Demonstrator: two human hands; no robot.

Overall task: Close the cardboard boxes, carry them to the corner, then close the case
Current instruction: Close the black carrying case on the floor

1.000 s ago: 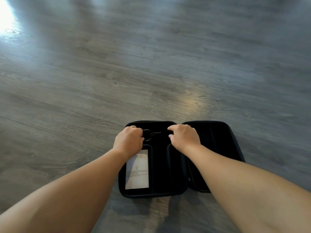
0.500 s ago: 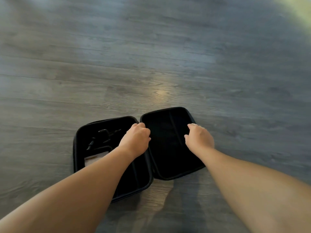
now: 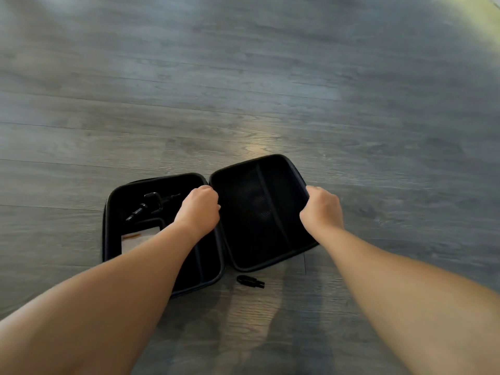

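Case [image 3: 259, 209] lies open on the floor [image 3: 243, 77], lower centre of frame, both halves flat. Since a second ago our hands have left the small tool inside; now left hand [image 3: 198, 209] curls at the hinge edge, right hand [image 3: 322, 209] grips the lid's right rim. We judge closing begins. A loose black part [image 3: 250, 282] lies outside. White sheet [image 3: 138, 238]: print unreadable.
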